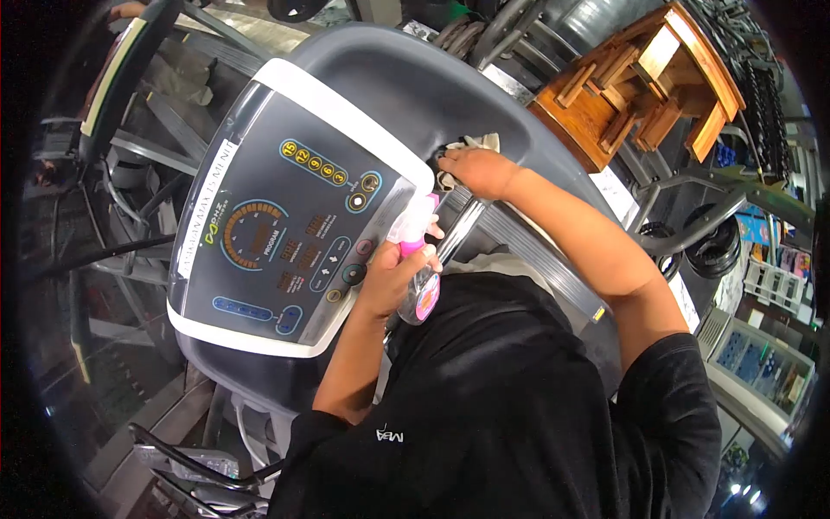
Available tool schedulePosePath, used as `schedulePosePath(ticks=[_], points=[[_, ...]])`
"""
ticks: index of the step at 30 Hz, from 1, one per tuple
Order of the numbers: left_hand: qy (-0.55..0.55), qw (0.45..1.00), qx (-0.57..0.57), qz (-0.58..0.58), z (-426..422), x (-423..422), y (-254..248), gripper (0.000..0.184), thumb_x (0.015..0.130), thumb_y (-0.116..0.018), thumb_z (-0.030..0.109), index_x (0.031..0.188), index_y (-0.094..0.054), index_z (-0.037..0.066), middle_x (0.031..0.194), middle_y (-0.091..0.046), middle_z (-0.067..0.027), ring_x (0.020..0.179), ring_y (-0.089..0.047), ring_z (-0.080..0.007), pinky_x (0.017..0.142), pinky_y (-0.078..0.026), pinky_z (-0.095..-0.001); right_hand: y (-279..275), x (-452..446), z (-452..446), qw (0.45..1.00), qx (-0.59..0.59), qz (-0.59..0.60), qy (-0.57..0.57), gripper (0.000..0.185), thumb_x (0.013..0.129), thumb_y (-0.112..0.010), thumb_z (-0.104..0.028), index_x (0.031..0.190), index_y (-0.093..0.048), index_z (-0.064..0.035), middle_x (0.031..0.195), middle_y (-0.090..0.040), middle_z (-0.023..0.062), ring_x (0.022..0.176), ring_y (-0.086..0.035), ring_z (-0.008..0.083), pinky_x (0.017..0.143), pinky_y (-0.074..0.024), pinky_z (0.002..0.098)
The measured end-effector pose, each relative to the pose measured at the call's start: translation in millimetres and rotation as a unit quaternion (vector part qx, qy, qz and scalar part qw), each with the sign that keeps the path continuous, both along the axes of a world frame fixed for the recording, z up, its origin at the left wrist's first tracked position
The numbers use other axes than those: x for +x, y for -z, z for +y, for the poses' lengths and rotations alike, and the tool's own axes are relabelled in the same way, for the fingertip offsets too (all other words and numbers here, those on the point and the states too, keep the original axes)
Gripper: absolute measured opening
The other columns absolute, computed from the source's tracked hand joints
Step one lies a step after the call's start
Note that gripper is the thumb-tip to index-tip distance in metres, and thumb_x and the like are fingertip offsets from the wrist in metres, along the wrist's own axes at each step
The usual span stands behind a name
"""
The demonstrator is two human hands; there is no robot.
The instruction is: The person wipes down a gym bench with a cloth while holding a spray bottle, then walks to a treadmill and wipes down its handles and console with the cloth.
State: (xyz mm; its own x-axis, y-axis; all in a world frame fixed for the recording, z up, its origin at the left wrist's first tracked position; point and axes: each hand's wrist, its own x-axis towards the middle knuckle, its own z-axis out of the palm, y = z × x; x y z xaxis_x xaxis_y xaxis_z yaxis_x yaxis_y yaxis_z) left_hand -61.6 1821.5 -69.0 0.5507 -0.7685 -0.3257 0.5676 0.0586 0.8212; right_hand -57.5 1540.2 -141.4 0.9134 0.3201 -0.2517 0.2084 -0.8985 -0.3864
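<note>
My left hand (pixel 393 275) is wrapped round a clear spray bottle (pixel 421 296) with a pink and white spray head and a pink label. It is held just in front of the lower edge of the treadmill console (pixel 259 216), a dark panel with a white frame, number buttons and a round dial. On the right, my right hand (pixel 471 169) presses a crumpled cloth (pixel 474 143), beige with dark parts, into the recess of the grey console housing (pixel 389 78). Part of the cloth is hidden under the fingers. A shiny metal handrail (pixel 462 229) runs just below that hand.
A wooden rack (pixel 640 82) stands beyond the housing at the upper right. Weight plates (pixel 713 242) and metal frames of gym machines are beside it. Another machine's dark frame (pixel 121 78) is on the left. A glass-fronted cabinet (pixel 761 368) stands at the far right.
</note>
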Motion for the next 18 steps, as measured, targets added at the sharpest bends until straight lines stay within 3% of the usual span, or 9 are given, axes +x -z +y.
schedulePosePath(ticks=[5,9,12,14,18], points=[[0.002,0.999,-0.024,0.026,6.1,1.2,7.2,0.051,0.098,-0.058,0.003,0.147,-0.045,0.001,0.122,-0.059,-0.008,0.087,-0.062,-0.0147,0.081,-0.052,-0.0315,-34.1,-28.9,-17.2,0.999,-0.038,0.015,0.029,0.041,0.082,-0.066,0.001,0.121,-0.062,-0.0065,0.124,-0.062,0.0158,0.122,-0.059,0.0362,0.102,-0.0485,0.0445],[-0.015,1.0,-0.019,-0.007,12.7,-5.4,8.2,0.05,0.098,-0.058,0.004,0.146,-0.046,-0.001,0.123,-0.06,-0.0089,0.087,-0.063,-0.015,0.081,-0.053,-0.0315,-11.4,-32.2,-28.3,0.991,0.107,-0.071,0.034,0.033,0.077,-0.068,0.001,0.11,-0.069,-0.0031,0.113,-0.063,0.0156,0.112,-0.062,0.0363,0.096,-0.0502,0.0433],[-0.023,1.0,-0.003,-0.018,14.7,-10.8,7.7,0.048,0.097,-0.056,0.006,0.143,-0.048,-0.003,0.122,-0.061,-0.0095,0.085,-0.064,-0.015,0.082,-0.052,-0.0311,8.6,-11.4,-21.6,0.992,0.083,-0.057,0.081,0.03,0.079,-0.067,-0.001,0.109,-0.069,-0.0032,0.111,-0.064,0.0159,0.11,-0.063,0.0361,0.094,-0.0512,0.0424],[-0.02,1.0,0.004,-0.013,12.2,-13.4,4.7,0.049,0.096,-0.056,0.006,0.143,-0.049,-0.003,0.122,-0.061,-0.0097,0.084,-0.064,-0.0154,0.082,-0.052,-0.0314,33.6,6.0,-10.9,0.991,0.054,-0.068,0.097,0.027,0.088,-0.059,-0.006,0.112,-0.07,-0.003,0.111,-0.064,0.0161,0.11,-0.064,0.034,0.095,-0.0515,0.041],[-0.004,0.999,0.022,-0.032,0.3,-17.1,-7.1,0.051,0.096,-0.06,0.009,0.144,-0.049,-0.003,0.121,-0.061,-0.0099,0.084,-0.065,-0.0161,0.082,-0.052,-0.0318,61.5,22.7,9.8,0.982,0.01,-0.173,0.073,0.029,0.088,-0.06,-0.01,0.114,-0.072,-0.0083,0.117,-0.064,0.011,0.113,-0.061,0.0319,0.096,-0.0513,0.0386]])
